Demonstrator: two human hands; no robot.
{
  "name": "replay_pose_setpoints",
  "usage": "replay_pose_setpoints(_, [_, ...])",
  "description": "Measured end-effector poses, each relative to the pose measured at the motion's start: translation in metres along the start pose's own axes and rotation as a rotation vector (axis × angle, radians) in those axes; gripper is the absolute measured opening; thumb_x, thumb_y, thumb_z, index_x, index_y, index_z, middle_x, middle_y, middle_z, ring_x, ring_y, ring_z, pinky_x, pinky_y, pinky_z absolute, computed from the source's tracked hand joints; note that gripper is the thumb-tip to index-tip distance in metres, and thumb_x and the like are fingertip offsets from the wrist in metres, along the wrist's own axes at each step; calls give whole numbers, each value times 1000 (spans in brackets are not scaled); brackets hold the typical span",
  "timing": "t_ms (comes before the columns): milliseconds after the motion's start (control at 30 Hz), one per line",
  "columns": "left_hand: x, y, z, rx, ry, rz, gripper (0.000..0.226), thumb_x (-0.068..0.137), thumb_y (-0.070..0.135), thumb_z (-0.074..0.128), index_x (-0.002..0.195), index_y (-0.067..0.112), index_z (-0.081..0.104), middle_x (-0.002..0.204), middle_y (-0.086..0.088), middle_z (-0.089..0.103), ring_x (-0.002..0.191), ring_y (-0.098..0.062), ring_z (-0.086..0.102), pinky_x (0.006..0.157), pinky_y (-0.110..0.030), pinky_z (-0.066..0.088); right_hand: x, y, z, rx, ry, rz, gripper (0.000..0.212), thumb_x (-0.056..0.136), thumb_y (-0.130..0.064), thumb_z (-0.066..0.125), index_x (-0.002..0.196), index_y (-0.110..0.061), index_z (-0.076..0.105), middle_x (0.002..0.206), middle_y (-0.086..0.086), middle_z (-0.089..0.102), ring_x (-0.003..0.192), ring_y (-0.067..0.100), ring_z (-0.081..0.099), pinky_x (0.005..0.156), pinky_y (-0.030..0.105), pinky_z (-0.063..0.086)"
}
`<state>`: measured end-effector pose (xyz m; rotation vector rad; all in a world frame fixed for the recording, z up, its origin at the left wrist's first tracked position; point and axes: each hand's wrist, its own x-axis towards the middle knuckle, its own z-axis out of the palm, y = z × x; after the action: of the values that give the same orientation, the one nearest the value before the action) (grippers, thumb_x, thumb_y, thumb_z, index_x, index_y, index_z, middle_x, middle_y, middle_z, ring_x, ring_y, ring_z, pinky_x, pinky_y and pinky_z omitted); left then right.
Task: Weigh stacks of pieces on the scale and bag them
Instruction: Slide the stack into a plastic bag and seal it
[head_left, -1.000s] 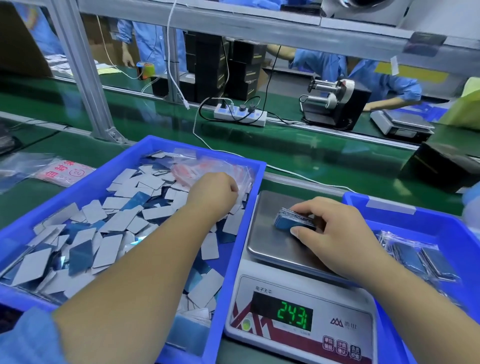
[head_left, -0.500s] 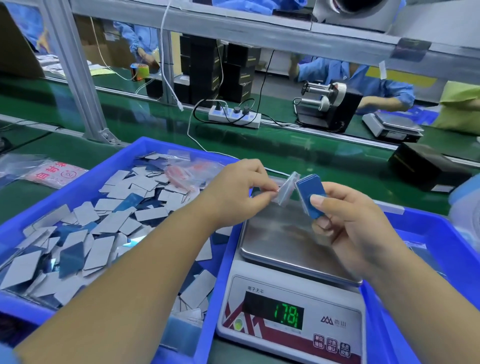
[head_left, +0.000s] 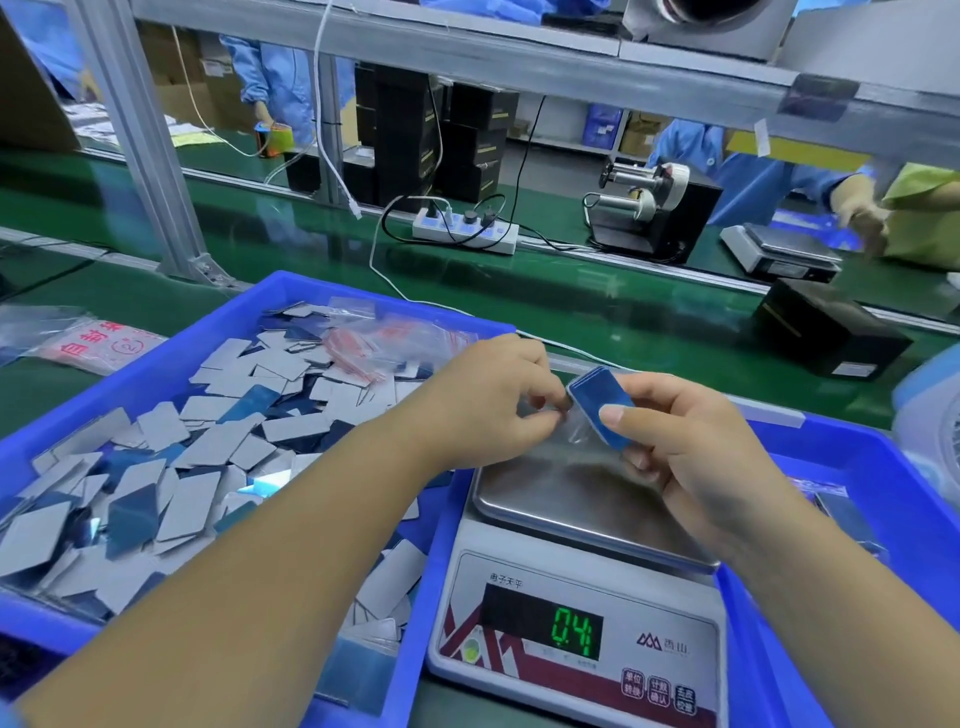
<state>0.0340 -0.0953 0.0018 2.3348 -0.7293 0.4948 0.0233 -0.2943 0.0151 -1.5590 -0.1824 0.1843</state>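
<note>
Stack of pieces, on the scale a second ago, now pinched in my right hand; left hand at nine o'clock pinches clear bag; display reads 0.4.

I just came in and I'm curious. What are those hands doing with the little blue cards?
A person is packing. The right hand holds a stack of blue pieces above the scale, while the left hand pinches a small clear bag beside it. The scale's pan is bare. Many loose pieces lie in the blue tray on the left.
</note>
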Motion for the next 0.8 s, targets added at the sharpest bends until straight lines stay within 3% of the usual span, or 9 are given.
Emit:
replay_pose_setpoints(67, [0,2,2,-135,36,-176,18,85,13,72,86,31,72,72,7,57,66,-1,50,66,-21,39,0,-1,1,32,48,-35,22,84,2,65,82,-17,76,69,2,63,47,13,37,43,19,31])
replay_pose_setpoints(133, [3,2,0,-299,92,-377,8,88,21,71,81,26,70,64,12,55,56,0,45,59,-17,38,2,-2,0,120,117,-84,19,85,2,63,87,-14,74,71,1,64,49,11,38,46,20,31])
replay_pose_setpoints(200, [4,1,-5,-465,62,-489,27,90,38,65,73,19,73,58,12,58,49,-4,42,50,-13,35,3,-4,-2,240,162,-133,16,87,2,60,92,-10,70,71,0,61,47,10,38,46,21,28])
replay_pose_setpoints(300, [4,5,-8,-707,-125,-503,49,83,60,56,76,16,79,62,0,64,47,-10,39,46,-15,34,3,-5,-3,340,129,-185,13,84,-3,61,93,-11,67,70,0,58,44,9,34,45,20,28])
replay_pose_setpoints(400, [2,10,1,-700,-225,-453,49,73,70,60,80,24,77,60,0,58,50,-13,41,50,-21,33,0,-3,-1,316,52,-172,15,76,-11,67,91,-14,71,72,1,60,45,9,33,44,20,29])
replay_pose_setpoints(500, [5,12,10,-849,-131,-438,24,76,53,70,92,39,79,75,4,64,53,-9,40,48,-19,31,-1,1,2,264,9,-138,22,73,-14,68,95,-13,73,76,3,64,46,9,35,44,18,30])
replay_pose_setpoints(567, [6,10,12,-870,-45,-444,27,77,39,74,101,27,80,75,-3,58,57,-11,38,51,-21,30,-1,2,3,251,-5,-130,25,73,-8,71,98,-10,72,79,6,63,47,10,36,44,19,32])
replay_pose_setpoints(700, [6,3,11,-896,-11,-484,24,72,30,78,91,16,80,59,8,54,53,-6,42,51,-18,33,-2,2,3,188,11,-125,24,74,-7,69,97,-12,72,81,7,65,47,12,39,45,20,34])
replay_pose_setpoints(800, [5,2,9,-837,-43,-458,15,72,30,77,86,27,81,62,12,63,55,-3,45,53,-18,34,-5,2,6,57,29,-195,22,77,-3,71,91,-20,75,78,3,68,48,10,41,45,20,35])
